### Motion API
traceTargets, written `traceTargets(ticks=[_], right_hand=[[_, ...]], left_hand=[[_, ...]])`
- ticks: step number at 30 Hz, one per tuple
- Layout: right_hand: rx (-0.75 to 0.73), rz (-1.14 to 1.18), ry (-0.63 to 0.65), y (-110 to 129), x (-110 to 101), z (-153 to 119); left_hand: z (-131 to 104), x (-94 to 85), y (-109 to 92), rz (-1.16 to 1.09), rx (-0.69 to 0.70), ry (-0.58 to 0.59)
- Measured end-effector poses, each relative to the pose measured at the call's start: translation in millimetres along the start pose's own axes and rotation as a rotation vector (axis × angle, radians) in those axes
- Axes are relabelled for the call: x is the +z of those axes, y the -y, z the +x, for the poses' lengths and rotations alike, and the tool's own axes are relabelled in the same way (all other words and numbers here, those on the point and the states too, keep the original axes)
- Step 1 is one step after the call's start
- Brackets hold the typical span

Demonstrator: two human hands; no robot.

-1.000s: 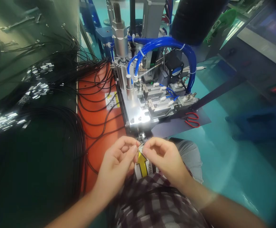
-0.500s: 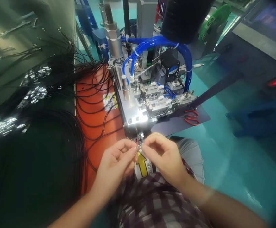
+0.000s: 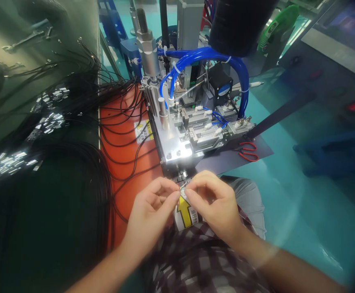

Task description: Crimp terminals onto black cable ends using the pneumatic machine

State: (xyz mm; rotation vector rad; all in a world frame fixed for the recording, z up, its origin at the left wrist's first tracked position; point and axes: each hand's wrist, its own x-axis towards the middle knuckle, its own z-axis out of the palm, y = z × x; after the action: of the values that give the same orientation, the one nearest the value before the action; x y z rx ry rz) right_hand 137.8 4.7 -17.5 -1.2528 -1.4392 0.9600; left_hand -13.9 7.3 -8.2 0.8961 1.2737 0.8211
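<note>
My left hand [image 3: 154, 207] is closed in a pinch, thumb against forefinger, on thin wires [image 3: 182, 186]. A bit of red shows at its fingertips, and a pale strand spans the small gap towards the other hand. My right hand [image 3: 212, 199] pinches the far end of that pale wire between thumb and forefinger. Both hands hover over a white label with a yellow arrow [image 3: 185, 211], just in front of the metal machine [image 3: 177, 148]. Fingers hide most of the wires.
Black cables [image 3: 104, 191] with shiny ends lie in bundles at left, some crossing the orange base [image 3: 128, 156]. Red-handled scissors or snips [image 3: 248, 151] rest right of the machine. Blue air tubes [image 3: 208, 53] arch over it. A wrench [image 3: 25, 40] lies top left.
The red strand that stood up by my left fingertips now lies lower, mostly hidden. Both hands keep their pinch. The whole view has shifted slightly.
</note>
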Motion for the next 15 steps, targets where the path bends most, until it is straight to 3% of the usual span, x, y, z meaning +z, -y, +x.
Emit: traceTargets(ticks=[7,15], right_hand=[[-0.157,-0.183,0.079,2.2,-10.5,-0.1],[0.355,0.192,0.129,10.1,-5.0,6.9]], left_hand=[[1.0,2.1,-2.0,0.077,0.112,-0.004],[1.1,-1.3,2.7,0.019,0.131,0.032]])
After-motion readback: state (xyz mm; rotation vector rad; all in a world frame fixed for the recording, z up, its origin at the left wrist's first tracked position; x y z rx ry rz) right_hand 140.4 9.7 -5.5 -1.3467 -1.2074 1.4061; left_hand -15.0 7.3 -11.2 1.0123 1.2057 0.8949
